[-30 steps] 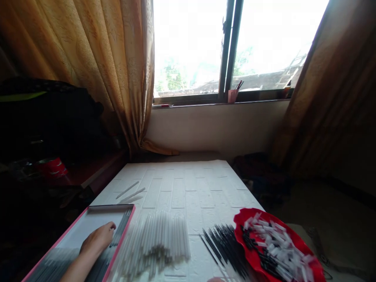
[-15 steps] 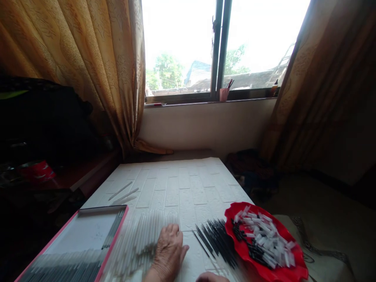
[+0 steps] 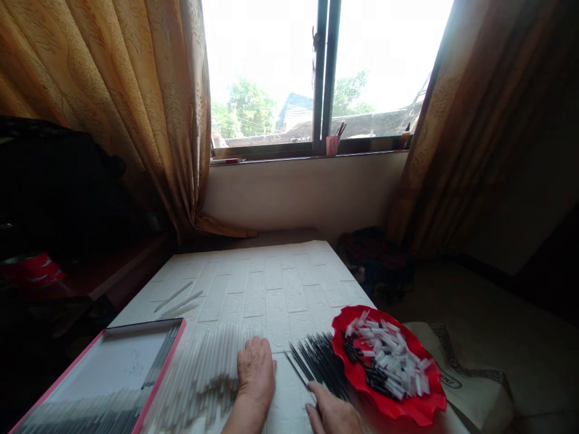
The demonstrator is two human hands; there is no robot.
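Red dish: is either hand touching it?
No. The left hand rests on the clear tubes, the right hand is by the black rods, short of the red dish.

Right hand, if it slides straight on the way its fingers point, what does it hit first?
The right hand points up and left, its fingers at the near ends of the thin black rods fanned on the white brick-pattern table. Those rods come first, likely already touched; depth is unclear.

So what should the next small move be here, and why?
Probably the right hand pinches one black refill from the pile it touches, since the left hand already rests on the clear tubes and both grips look empty.
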